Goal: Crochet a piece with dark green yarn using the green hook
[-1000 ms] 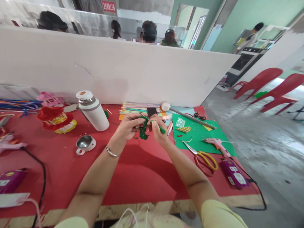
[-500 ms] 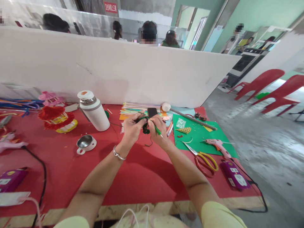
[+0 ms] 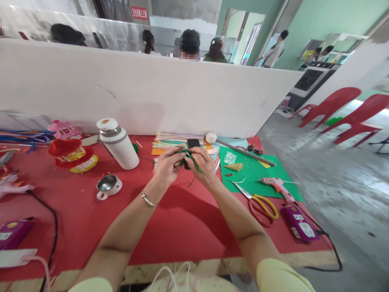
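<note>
Above the middle of the red table (image 3: 170, 227), my left hand (image 3: 165, 167) and my right hand (image 3: 204, 164) meet on a small dark green pipe-cleaner piece (image 3: 185, 162). Both hands pinch it with their fingertips. A thin green stick (image 3: 199, 170) runs from between the fingers down across my right hand. A loose dark green end (image 3: 191, 182) dangles below the hands. A silver bangle circles my left wrist.
A white flask (image 3: 117, 142) and a small metal cup (image 3: 107, 185) stand left of the hands. To the right lie a green sheet (image 3: 258, 178), scissors (image 3: 258, 202), a pink glue gun (image 3: 278, 186) and a purple power strip (image 3: 299, 227). Behind runs a white partition (image 3: 146, 89).
The green piece has been drawn up tighter between my fingers and less of it hangs down. My hands have shifted slightly and turned around it.
</note>
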A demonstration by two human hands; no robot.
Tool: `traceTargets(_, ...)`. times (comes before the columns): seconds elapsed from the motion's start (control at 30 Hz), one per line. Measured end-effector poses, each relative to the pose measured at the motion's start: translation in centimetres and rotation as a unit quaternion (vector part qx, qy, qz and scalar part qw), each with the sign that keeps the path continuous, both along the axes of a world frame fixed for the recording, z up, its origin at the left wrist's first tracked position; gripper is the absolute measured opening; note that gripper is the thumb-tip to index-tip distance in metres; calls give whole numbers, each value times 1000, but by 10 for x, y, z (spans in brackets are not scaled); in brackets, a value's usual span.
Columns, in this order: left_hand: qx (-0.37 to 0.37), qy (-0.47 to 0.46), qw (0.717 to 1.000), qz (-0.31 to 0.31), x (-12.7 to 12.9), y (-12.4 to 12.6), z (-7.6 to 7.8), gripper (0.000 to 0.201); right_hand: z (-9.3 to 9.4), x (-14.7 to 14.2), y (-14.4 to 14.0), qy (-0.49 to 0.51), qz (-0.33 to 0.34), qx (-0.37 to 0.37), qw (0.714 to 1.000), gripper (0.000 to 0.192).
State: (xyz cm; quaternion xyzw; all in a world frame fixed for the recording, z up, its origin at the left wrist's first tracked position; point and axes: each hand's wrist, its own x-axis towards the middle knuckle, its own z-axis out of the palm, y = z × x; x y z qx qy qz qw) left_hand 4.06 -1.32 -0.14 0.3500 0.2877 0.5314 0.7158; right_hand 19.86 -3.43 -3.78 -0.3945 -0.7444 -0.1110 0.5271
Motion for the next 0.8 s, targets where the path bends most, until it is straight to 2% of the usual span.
traceTargets(0.1, -36, 0, 996, -80, -7, 4, 1, 38, -1, 0, 1, 25, 52, 1, 998, 13)
traceTargets(0.17, -37, 4, 993, -108, -11, 7, 2, 38, -1, 1, 1, 43, 82, 9, 996, 15)
traceTargets(0.4, -9, 15, 989, -145, -22, 12, 7, 34, 5, 7, -2, 93, 118, -56, 987, 29)
traceTargets(0.47, -10, 17, 987, -159, -24, 13, 8, 33, 10, 10, -4, 85, 135, -63, 985, 27)
traceTargets(0.63, 6, 48, 988, -148, -30, 18, 7, 30, 15, 19, 0, 62, 188, -64, 978, 23)
traceTargets(0.8, 18, 60, 985, -161, -33, 19, 8, 29, 17, 28, 1, 28, 206, -70, 976, 23)
